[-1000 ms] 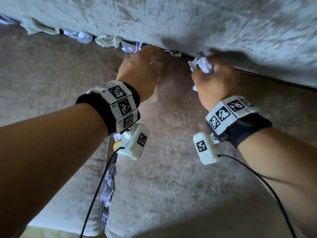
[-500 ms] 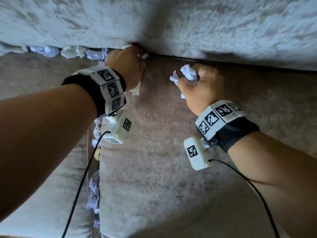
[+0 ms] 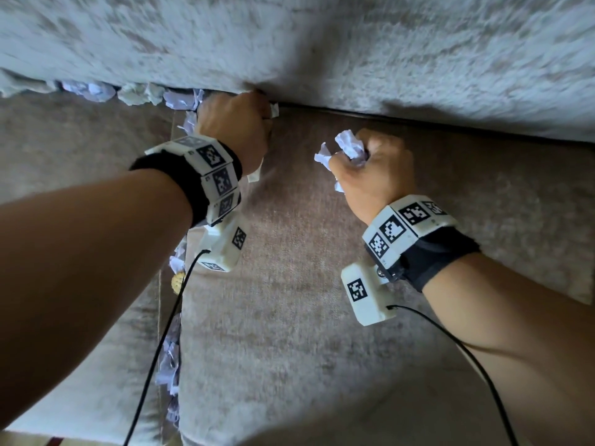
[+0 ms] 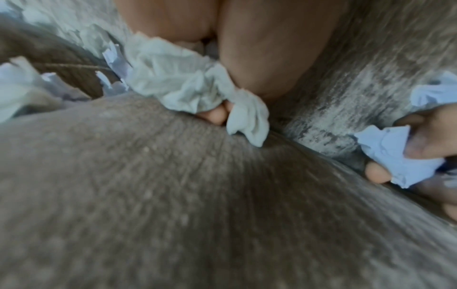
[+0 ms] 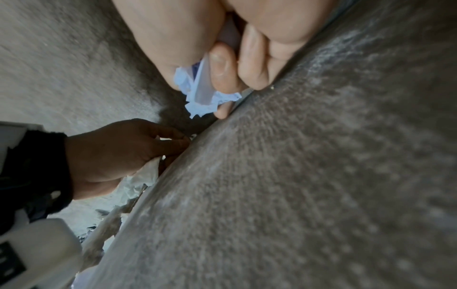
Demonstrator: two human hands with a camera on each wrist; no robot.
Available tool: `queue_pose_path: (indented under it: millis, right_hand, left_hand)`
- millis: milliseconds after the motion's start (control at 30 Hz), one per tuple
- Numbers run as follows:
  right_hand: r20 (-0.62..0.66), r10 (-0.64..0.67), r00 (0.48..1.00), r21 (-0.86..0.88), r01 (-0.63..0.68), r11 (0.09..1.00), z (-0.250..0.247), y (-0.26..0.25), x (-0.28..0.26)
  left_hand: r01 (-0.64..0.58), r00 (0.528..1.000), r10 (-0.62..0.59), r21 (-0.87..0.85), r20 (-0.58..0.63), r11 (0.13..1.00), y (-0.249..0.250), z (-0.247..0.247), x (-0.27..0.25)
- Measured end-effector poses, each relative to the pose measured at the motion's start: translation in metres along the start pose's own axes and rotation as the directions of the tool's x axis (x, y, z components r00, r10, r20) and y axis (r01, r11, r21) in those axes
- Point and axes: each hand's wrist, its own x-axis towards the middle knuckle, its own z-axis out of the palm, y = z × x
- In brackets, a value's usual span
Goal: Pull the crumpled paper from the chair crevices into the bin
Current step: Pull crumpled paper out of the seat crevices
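Note:
My left hand (image 3: 236,123) is pressed into the crevice where the seat cushion meets the backrest. It grips a wad of crumpled white paper (image 4: 188,84), which also hangs out below my palm (image 3: 256,173). My right hand (image 3: 373,165) hovers over the seat cushion (image 3: 306,300), a little in front of the crevice. Its fingers are curled round a ball of crumpled paper (image 3: 347,146), also seen from the right wrist as crumpled paper (image 5: 197,93). No bin is in view.
More crumpled paper (image 3: 96,91) lines the back crevice to the left of my left hand. Further scraps (image 3: 169,365) fill the gap between the two seat cushions, with a small round yellow item (image 3: 177,281) among them. The backrest (image 3: 322,43) rises behind.
My right hand has pulled back from the crevice toward me with its paper ball. My left hand stays at the crevice, still gripping paper.

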Motion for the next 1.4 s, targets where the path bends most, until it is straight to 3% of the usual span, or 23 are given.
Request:
queue_pose_path:
  millis: [100, 267, 433, 800, 967, 1233, 1400]
  right_hand:
    - [0.000, -0.015, 1.000, 0.009, 0.015, 1.000, 0.001, -0.002, -0.001]
    - [0.011, -0.001, 1.000, 0.060, 0.000, 0.998, 0.004, 0.003, 0.001]
    - [0.007, 0.005, 1.000, 0.043, -0.005, 0.999, 0.006, 0.003, -0.001]
    - [0.035, 0.026, 0.999, 0.021, -0.027, 0.999, 0.009, -0.009, -0.005]
    - [0.029, 0.028, 0.999, 0.054, -0.030, 0.998, 0.007, -0.014, -0.006]
    - [0.132, -0.005, 0.991, 0.043, 0.000, 0.999, 0.018, -0.023, -0.013]
    - [0.239, -0.096, 0.966, -0.044, 0.110, 0.993, 0.027, -0.049, -0.020]
  left_hand:
    - [-0.025, 0.999, 0.024, -0.014, -0.040, 1.000, -0.002, 0.000, -0.006]
    - [0.046, 0.998, -0.045, -0.037, 0.047, 0.998, 0.000, 0.001, -0.026]
    - [0.102, 0.994, -0.107, -0.207, -0.010, 0.973, -0.003, 0.004, -0.044]
    - [0.130, 0.979, -0.106, -0.131, 0.175, 0.983, -0.002, -0.007, -0.010]
    - [0.116, 0.986, -0.092, -0.178, 0.137, 0.977, -0.004, -0.003, -0.022]
    - [0.161, 0.978, -0.115, -0.276, 0.175, 0.947, -0.010, -0.003, -0.050]
    - [0.187, 0.974, -0.122, -0.369, 0.193, 0.911, -0.031, -0.010, -0.077]
